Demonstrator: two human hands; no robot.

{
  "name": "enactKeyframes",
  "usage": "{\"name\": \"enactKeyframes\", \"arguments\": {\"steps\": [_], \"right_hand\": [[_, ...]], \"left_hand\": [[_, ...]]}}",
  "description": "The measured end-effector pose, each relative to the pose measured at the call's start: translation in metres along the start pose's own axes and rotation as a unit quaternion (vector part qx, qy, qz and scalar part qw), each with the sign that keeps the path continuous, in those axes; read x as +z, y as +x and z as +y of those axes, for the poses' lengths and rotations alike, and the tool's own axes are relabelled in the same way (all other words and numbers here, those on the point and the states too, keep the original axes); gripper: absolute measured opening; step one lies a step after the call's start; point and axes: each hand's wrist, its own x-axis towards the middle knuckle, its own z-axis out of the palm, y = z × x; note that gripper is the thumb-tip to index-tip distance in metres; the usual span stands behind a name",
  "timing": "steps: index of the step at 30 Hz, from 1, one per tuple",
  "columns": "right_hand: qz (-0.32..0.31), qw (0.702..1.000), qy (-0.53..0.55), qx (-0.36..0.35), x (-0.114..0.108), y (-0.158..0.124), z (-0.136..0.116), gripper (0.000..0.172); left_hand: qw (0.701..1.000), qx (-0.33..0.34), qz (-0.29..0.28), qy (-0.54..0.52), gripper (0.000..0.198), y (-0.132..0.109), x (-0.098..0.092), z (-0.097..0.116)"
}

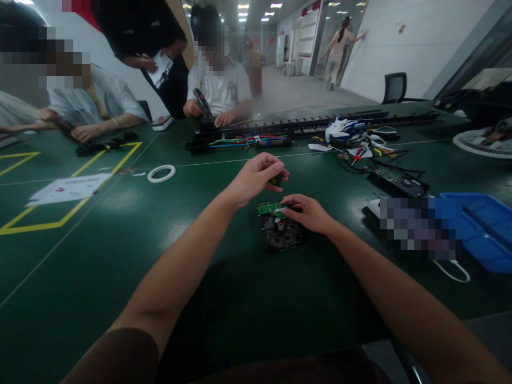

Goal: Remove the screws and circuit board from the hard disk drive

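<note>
A hard drive [282,234] lies on the green tabletop in front of me, its dark underside facing up. A green circuit board [269,209] sits across its far end. Just above that board is my left hand [262,178], its fingers curled round a small dark thing [275,180] with a yellowish patch. Most of this thing is hidden by the fingers, so its kind cannot be made out. From the right, my right hand [308,212] reaches in with thumb and fingers closed at the board's right end.
A blue tray [480,229] lies at the right, near another circuit-board unit [396,178]. Farther back are blue-and-white gloves [346,128], a red screwdriver [360,153] and long black strips with wires [256,140]. A white tape roll [161,173] lies left. Across the table, a person holds a power drill [202,102].
</note>
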Motion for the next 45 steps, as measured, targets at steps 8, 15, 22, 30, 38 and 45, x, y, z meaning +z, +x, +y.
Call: {"name": "enactKeyframes", "arguments": {"steps": [8,15,22,30,38,45], "right_hand": [[0.002,1.000,0.007,0.003,0.0006,0.0004,0.0031,0.031],[0.002,1.000,0.007,0.009,0.0000,0.0003,0.0018,0.030],[0.004,1.000,0.009,0.012,0.0009,0.0001,-0.0006,0.030],[0.008,1.000,0.006,0.002,0.0013,0.0000,-0.0017,0.029],[0.005,1.000,0.002,-0.003,0.0002,0.0003,-0.0003,0.029],[0.002,1.000,0.002,-0.001,0.0002,0.0002,0.0036,0.029]], "left_hand": [[1.000,-0.004,0.005,-0.010,0.014,-0.0001,0.0007,0.0031],[0.998,-0.020,0.026,-0.057,0.012,0.0020,0.0030,0.0022],[0.999,-0.003,0.015,-0.040,0.018,0.0022,0.0038,-0.0031],[0.999,0.017,-0.031,-0.016,0.027,-0.0026,0.0016,0.0006],[1.000,0.010,-0.004,-0.003,0.018,-0.0005,0.0020,0.0023],[0.999,-0.006,-0.001,-0.039,0.012,-0.0012,0.0042,0.0055]]}}
